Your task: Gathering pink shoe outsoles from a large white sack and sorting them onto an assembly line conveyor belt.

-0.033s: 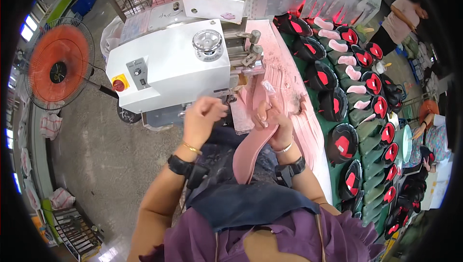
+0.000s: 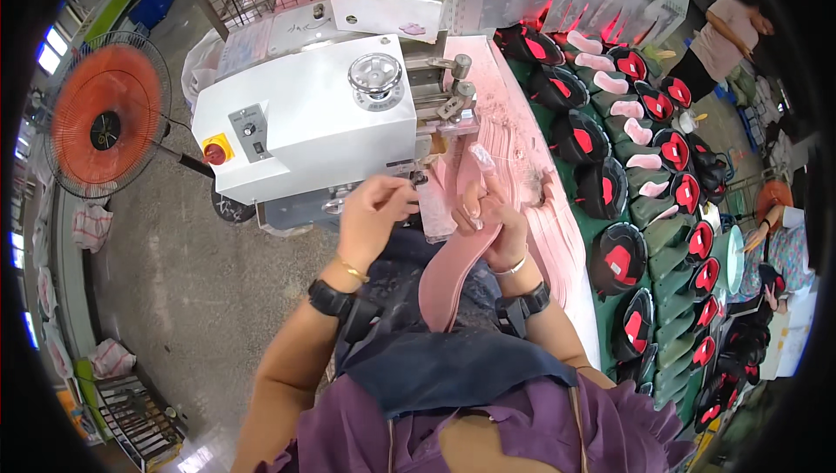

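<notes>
My right hand [image 2: 492, 222] is wrapped round a stack of pink insoles [image 2: 448, 286], which hangs tilted toward my lap. A whitish patch shows just above its fingers; I cannot tell what it is. My left hand [image 2: 379, 212] is raised in front of the white machine [image 2: 300, 116], fingers loosely bent and apart, with nothing visible in them. It is close to the machine's metal working end [image 2: 418, 179]. More pink insoles [image 2: 496, 146] stand in a row beyond my right hand, and another row [image 2: 553, 246] lies beside it on the dusty pink-and-white tabletop [image 2: 570, 277].
A green surface on the right carries rows of black-and-red shoe parts [image 2: 618, 260] and pink insoles. At the left a caged orange fan [image 2: 109, 120] stands by the machine. An open white box [image 2: 387, 7] sits behind it. Two other people are at the far right.
My left hand has moved slightly to the right, nearer the machine's working end. The lower end of the held insole stack has shifted a little left.
</notes>
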Demonstrator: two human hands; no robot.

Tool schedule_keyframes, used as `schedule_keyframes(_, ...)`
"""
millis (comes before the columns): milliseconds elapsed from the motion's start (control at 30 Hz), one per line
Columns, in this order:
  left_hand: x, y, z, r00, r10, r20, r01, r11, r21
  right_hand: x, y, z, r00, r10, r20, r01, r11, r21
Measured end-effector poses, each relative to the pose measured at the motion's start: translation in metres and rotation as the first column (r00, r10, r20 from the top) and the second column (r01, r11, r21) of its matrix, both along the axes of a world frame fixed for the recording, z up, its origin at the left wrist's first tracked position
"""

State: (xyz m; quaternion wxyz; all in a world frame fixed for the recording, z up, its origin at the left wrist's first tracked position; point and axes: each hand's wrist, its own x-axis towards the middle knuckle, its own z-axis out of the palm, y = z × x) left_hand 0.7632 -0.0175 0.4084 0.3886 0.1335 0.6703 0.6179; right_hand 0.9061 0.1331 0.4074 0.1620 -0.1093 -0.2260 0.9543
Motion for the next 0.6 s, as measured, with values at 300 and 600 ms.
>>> schedule_keyframes(300,-0.002,0.052,0.022,0.983,-0.115,0.144,0.094,0.985,0.148,-0.011,-0.004,0.009,0.998,0.057,-0.042,-0.061,0.993,-0.097)
schedule_keyframes(600,-0.002,0.056,0.016,0.99,-0.106,0.094,0.094,0.987,0.127,-0.014,-0.006,0.009,0.992,0.097,-0.075,-0.104,0.99,-0.091)
